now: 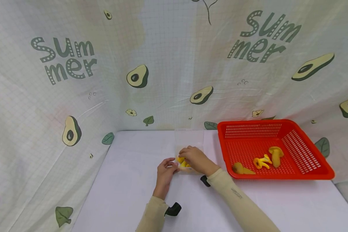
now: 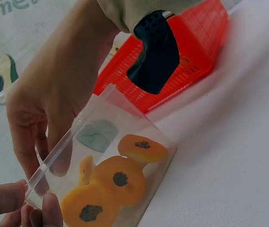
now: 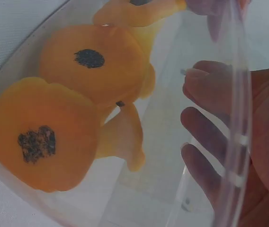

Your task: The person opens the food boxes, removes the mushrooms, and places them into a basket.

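A clear plastic container [image 1: 178, 148] with a raised clear lid [image 1: 189, 136] stands on the table, several yellow toy mushrooms [image 1: 182, 162] inside. Through its wall in the left wrist view, orange-yellow mushroom caps [image 2: 118, 179] show dark patches. My left hand [image 1: 164, 176] pinches the container's near-left rim between thumb and fingers. Reaching over from the right, my right hand [image 1: 198, 159] has its fingers down inside the container. In the right wrist view those fingers [image 3: 205, 132] are loosely spread, apart from the mushrooms [image 3: 44, 135], and nothing shows between them.
To the right stands a red perforated basket [image 1: 281, 176] holding a yellow mushroom [image 1: 262, 161] and two brownish ones, one upright [image 1: 275, 156] and one lying at the near left [image 1: 243, 169]. A patterned curtain [image 1: 168, 48] hangs behind the white table [image 1: 127, 167].
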The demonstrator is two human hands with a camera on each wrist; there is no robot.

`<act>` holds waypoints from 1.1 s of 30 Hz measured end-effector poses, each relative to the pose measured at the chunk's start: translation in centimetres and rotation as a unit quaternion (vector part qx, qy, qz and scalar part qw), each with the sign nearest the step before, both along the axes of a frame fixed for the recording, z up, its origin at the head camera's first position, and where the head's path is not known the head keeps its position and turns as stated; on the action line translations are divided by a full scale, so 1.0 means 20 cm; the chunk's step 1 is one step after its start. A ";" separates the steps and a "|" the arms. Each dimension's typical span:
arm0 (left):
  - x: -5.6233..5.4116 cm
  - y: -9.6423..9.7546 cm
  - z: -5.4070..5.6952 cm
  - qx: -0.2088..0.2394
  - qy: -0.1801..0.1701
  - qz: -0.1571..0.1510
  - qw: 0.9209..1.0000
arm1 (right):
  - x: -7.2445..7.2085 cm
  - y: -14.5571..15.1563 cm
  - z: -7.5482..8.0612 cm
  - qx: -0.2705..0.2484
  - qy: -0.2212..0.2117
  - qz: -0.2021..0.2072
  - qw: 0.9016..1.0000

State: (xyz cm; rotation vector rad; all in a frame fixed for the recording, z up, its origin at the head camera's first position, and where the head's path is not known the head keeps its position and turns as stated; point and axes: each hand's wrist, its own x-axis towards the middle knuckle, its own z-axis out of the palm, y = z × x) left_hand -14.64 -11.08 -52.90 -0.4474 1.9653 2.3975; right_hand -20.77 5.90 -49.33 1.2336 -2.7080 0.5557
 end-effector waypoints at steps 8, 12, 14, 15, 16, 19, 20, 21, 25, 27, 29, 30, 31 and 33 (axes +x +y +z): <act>0.00 0.00 0.00 -0.002 -0.003 -0.001 1.000 | -0.02 -0.02 -0.01 0.020 -0.010 -0.004 1.000; 0.00 0.00 0.00 0.000 -0.002 -0.001 1.000 | -0.03 -0.02 -0.01 0.038 -0.026 -0.009 0.999; 0.00 0.00 0.00 0.000 0.000 0.000 1.000 | -0.05 -0.02 -0.01 0.046 -0.032 -0.008 0.998; 0.00 0.00 0.00 -0.001 0.002 0.000 1.000 | -0.05 -0.03 -0.01 0.049 -0.035 -0.007 0.998; 0.00 0.00 0.00 0.000 0.003 0.000 1.000 | -0.06 -0.03 -0.01 0.052 -0.038 -0.006 0.998; 0.00 0.00 0.00 -0.002 0.007 0.000 1.000 | -0.07 -0.03 -0.02 0.057 -0.044 -0.003 0.997; 0.00 0.00 0.00 -0.002 0.007 0.001 1.000 | -0.08 -0.03 -0.02 0.058 -0.047 -0.003 0.997; 0.00 0.00 0.00 0.000 0.006 0.002 1.000 | -0.08 -0.03 -0.02 0.058 -0.050 -0.003 0.997; 0.00 0.01 0.00 -0.002 0.002 0.002 1.000 | -0.10 -0.04 -0.03 0.057 -0.039 0.004 0.998; 0.00 0.01 0.00 0.000 0.000 0.002 1.000 | -0.10 -0.04 -0.03 0.059 -0.027 0.010 0.998; 0.00 0.01 0.00 0.001 0.002 0.001 1.000 | -0.11 -0.04 -0.03 0.061 -0.014 0.015 0.998; 0.00 0.01 0.00 0.001 0.004 0.000 1.000 | -0.11 -0.04 -0.03 0.061 -0.008 0.016 0.998; 0.00 0.01 0.00 0.002 0.006 0.000 1.000 | -0.11 -0.04 -0.03 0.063 -0.002 0.016 0.998; 0.00 0.01 0.00 0.003 0.007 0.001 1.000 | -0.12 -0.05 -0.04 0.065 0.010 0.016 0.998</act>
